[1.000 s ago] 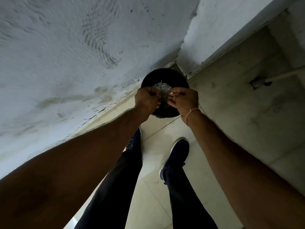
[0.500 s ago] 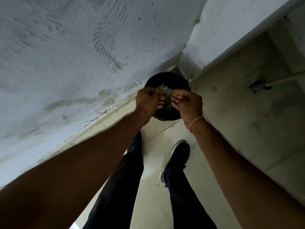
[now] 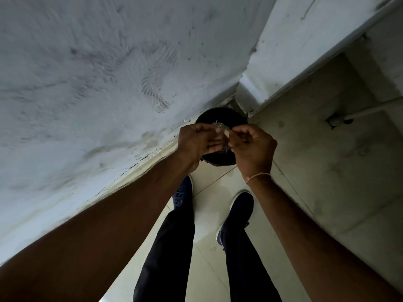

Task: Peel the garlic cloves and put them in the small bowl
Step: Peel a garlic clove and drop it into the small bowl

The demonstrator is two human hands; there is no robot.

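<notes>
My left hand (image 3: 197,144) and right hand (image 3: 250,147) cover most of the dark round container (image 3: 220,115) below them, so its contents are hidden. Whatever pale bit (image 3: 221,129) my fingertips pinch is too small and blurred to name. Both my forearms run off the bottom edge, and my trouser legs (image 3: 172,247) are cut off there too

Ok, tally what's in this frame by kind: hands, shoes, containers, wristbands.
Hands: 2, the left hand and the right hand
Shoes: 2, the left shoe and the right shoe
Containers: 1, the black bin
Wristbands: 1, a thread band
Total: 6
</notes>
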